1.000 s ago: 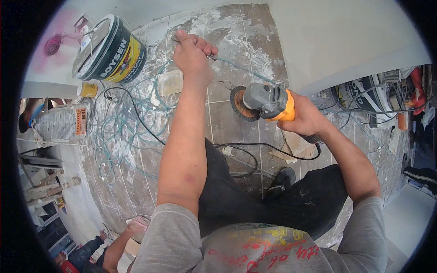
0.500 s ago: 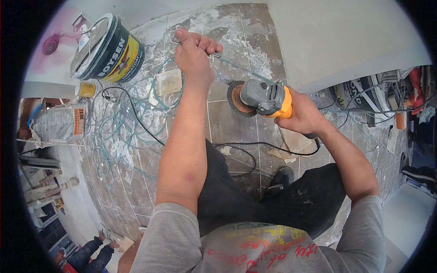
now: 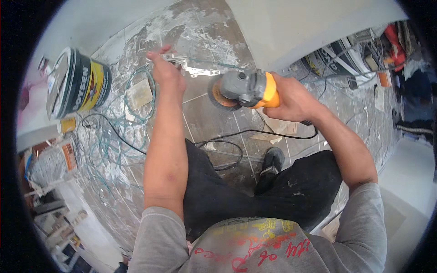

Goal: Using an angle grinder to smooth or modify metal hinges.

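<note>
Diffuse, fairly bright light — soft shadows, slight overall blur, bowed edges inside a black rim.

White capitals: round dark-green, yellow-banded bucket (image 3: 79, 85); black-and-white container (image 3: 349, 61) right of bucket. Blurred print: orange panel (image 3: 69, 157) on pale plastic sack (image 3: 49, 166) near bucket. Red script (yellow print beside): grey cloth T-shirt (image 3: 214, 261), below-right of bucket.

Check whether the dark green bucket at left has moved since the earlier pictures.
No, the dark green bucket holds its spot on the tiled floor; only the view has shifted.
</note>
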Tool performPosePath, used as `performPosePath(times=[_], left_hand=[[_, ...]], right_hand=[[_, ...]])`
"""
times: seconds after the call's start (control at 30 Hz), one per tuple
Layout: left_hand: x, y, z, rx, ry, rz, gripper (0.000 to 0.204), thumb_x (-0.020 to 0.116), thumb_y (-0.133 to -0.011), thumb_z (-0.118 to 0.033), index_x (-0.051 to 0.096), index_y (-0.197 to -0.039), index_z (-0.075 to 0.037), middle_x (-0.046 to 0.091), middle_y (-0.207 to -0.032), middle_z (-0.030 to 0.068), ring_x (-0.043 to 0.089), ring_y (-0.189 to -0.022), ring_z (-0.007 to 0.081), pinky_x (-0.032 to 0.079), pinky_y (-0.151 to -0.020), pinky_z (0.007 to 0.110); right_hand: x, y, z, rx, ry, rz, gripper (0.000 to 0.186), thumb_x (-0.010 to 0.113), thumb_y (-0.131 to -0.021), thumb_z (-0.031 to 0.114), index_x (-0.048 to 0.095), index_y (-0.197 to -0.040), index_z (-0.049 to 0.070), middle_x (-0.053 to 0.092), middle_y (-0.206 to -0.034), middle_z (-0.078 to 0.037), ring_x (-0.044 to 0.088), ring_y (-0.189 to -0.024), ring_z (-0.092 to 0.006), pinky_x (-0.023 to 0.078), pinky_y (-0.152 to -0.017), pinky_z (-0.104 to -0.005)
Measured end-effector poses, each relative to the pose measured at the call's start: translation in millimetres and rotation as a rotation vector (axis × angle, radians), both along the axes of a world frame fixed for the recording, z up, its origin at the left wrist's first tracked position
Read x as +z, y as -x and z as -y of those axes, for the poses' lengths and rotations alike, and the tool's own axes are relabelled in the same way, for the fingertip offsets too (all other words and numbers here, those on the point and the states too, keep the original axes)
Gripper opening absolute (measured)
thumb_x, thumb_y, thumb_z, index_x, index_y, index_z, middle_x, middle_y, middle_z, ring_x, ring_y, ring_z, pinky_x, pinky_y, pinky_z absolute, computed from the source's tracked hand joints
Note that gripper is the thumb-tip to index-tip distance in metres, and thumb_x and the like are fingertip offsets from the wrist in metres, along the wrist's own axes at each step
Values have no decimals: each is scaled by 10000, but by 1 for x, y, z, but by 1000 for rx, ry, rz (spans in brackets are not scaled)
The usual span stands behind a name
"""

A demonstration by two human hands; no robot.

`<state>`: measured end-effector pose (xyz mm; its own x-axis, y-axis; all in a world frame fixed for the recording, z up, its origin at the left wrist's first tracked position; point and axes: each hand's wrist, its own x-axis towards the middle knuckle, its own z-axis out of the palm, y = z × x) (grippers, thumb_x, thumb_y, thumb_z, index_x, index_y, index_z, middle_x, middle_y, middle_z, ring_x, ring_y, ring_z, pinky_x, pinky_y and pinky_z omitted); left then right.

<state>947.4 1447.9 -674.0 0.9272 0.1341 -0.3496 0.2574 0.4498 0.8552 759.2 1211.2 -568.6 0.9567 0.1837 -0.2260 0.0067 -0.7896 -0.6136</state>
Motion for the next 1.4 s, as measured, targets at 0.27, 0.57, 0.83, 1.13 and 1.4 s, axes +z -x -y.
performPosePath(times=[0.27,0.57,0.83,1.13,1.4], left_hand=[[-79,79,82,-388,107,-380,267,569,-948,-97,535,-1167,51,530,-1114,142,579,-943,263,579,-765,372],[-118,143,108,-769,-149,-652,162,453,-945,9,495,-1094,56,527,-1079,147,566,-880,217,608,-683,355],[-138,138,116,-1384,-759,-310,174,541,-948,-193,571,-874,-38,513,-674,1,463,-503,105,379,-425,278],[-136,141,101,-1473,-693,-441,221,518,-951,-194,549,-997,20,600,-769,90,553,-537,169,466,-459,320],[-114,159,118,-1522,-480,-486,255,489,-971,-196,531,-1068,36,618,-770,123,564,-520,179,462,-431,321]], right_hand=[[-8,113,50,-461,-7,-146,595,740,-634,228,538,-1148,5,655,-964,-201,630,-902,-380,492,-831,-412],[-87,192,48,-963,-185,-199,574,743,-660,213,560,-1156,-7,666,-959,-125,639,-865,-252,497,-814,-369],[-155,206,34,-1024,79,-296,598,713,-685,288,508,-1140,-41,646,-999,-274,621,-954,-451,499,-833,-476],[-179,190,36,-1025,117,-321,611,714,-712,297,477,-1142,-66,654,-952,-293,641,-920,-444,518,-801,-488],[-191,182,43,-1046,95,-333,609,706,-692,297,504,-1154,-46,644,-1000,-286,622,-944,-456,502,-826,-487]])
